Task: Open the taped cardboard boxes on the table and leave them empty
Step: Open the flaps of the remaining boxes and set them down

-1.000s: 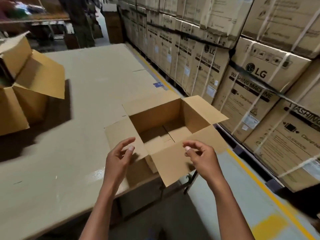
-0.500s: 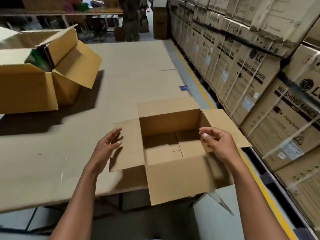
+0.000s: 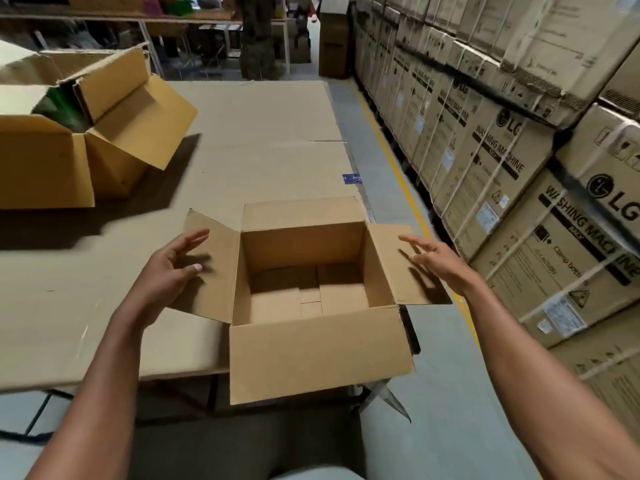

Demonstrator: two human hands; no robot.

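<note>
A small cardboard box (image 3: 322, 355) stands at the table's near right corner with all its flaps spread open. Its inside shows only the bare bottom flaps. My left hand (image 3: 169, 268) hovers over the box's left flap with fingers spread and holds nothing. My right hand (image 3: 436, 258) hovers over the right flap, fingers straight, also holding nothing. A larger open cardboard box (image 3: 52, 161) sits at the far left of the table, with something green showing inside it.
The table (image 3: 263, 140) is covered in flat cardboard sheets. Strapped washing-machine cartons (image 3: 512, 174) are stacked along the right, beyond an aisle with a yellow floor line (image 3: 391, 150). A person (image 3: 256, 36) stands far back near shelves.
Both hands have moved apart, from near the box's opening out over its side flaps, and their fingers have straightened. The view has swung so the box sits squarer in front of me.
</note>
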